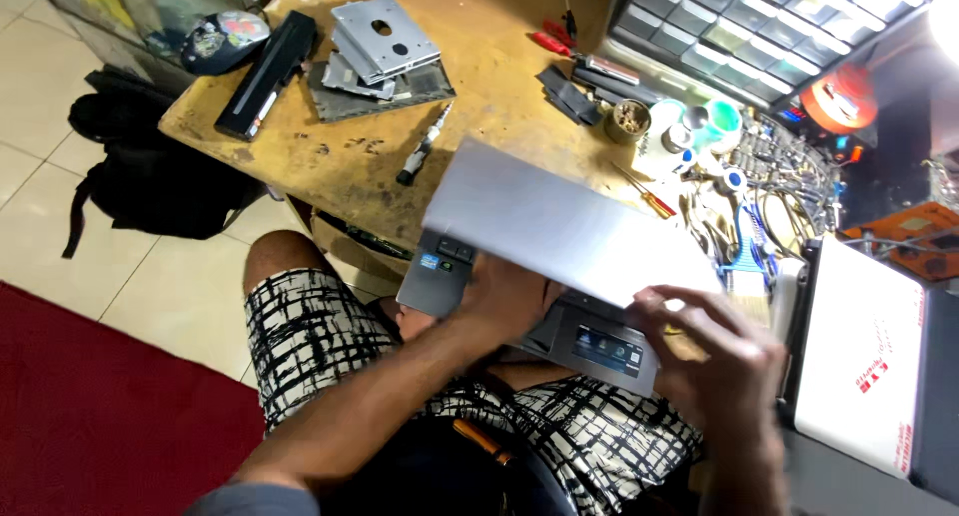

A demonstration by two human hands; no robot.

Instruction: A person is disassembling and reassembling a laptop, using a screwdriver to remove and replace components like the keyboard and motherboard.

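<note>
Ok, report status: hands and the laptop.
Both hands on silver laptop, lid partly closed. Left hand at palm rest, right hand at lid edge. Screwdriver lies clear on bench.

Screwdriver (424, 147), metal brackets (382, 44), black battery (265, 74).

electronics repair workshop, scarred wooden workbench (479, 66), parts drawer cabinet (759, 26), screwdrivers (425, 148), tangled wires (789, 176), loose metal brackets (385, 41)
</note>
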